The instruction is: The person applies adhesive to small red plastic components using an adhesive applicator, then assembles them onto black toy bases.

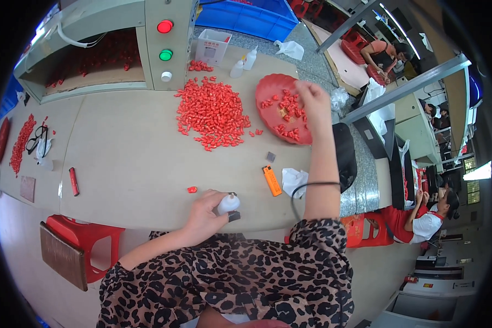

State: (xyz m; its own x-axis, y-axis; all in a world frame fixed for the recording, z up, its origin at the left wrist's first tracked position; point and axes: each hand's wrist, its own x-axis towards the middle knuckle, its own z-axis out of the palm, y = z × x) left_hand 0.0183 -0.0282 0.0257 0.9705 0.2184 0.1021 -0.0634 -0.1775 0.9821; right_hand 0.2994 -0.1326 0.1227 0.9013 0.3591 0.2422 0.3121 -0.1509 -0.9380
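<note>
Risk: over-squeezing by left hand (206, 210), fingers curled round rounded white plastic bottle (229, 204) (lower centre), could dribble contents; right hand (314, 98), upper right, fingertips together, cannot tell if gripping anything, could bump scalloped tray (267, 90), scattering glossy, lumpy red pieces (291, 104).

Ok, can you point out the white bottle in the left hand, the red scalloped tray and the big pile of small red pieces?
White bottle (229, 205): head view, rounded body below the tip.
Red scalloped tray (273, 87): head view, bare inner surface.
Pile of small red pieces (210, 112): head view, middle.
</note>
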